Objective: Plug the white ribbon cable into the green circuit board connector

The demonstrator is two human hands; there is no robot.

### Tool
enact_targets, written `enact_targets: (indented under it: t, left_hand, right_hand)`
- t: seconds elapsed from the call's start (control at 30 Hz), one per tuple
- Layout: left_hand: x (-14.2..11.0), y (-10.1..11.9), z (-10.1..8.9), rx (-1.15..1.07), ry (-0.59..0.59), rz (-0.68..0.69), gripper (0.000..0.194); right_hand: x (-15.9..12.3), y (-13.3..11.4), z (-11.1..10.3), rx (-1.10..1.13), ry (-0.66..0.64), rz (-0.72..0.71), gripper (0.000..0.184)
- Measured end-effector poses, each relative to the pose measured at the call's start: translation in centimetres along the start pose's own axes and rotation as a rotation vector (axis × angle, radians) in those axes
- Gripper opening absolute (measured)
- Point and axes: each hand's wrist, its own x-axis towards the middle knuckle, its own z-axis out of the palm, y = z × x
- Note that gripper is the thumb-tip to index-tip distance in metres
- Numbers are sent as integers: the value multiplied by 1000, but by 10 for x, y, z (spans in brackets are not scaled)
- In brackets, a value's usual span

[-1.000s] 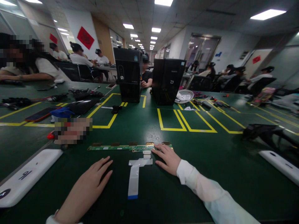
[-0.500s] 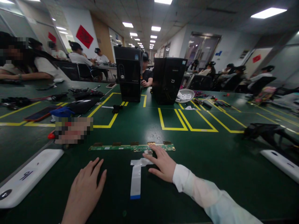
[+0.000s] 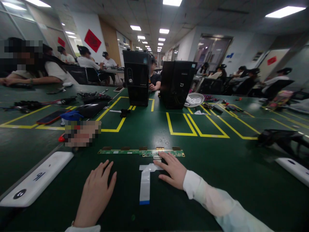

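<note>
Since 1 s ago: right hand (image 3: 173,171) shifted left over top of white cable (image 3: 145,187), at circuit board (image 3: 120,152) on table (image 3: 224,158); left hand (image 3: 96,190) backed off. Fingers spread, pinching nothing. Contact now seems right-handed.

Dim overall | bright ceiling panels (image 3: 285,12) | soft glare on tabletop (image 3: 212,158) | edges stretched, blurry

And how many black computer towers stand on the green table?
2: left tower and right tower, side by side beyond the circuit board; more could be hidden behind.
</note>
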Motion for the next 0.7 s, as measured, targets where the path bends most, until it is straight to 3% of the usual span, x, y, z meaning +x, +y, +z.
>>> enact_targets:
  t: [0.23, 0.4, 0.7]
  left_hand:
    - [-2, 1, 2, 8, 34, 21, 63]
    - [-1, -2, 4, -5, 9, 14, 64]
    - [0, -3, 2, -2, -5, 11, 66]
  right_hand:
    - [-37, 16, 1, -36, 59, 29, 52]
    - [-95, 41, 4, -77, 152, 73, 45]
    - [-193, 83, 13, -225, 325, 345, 46]
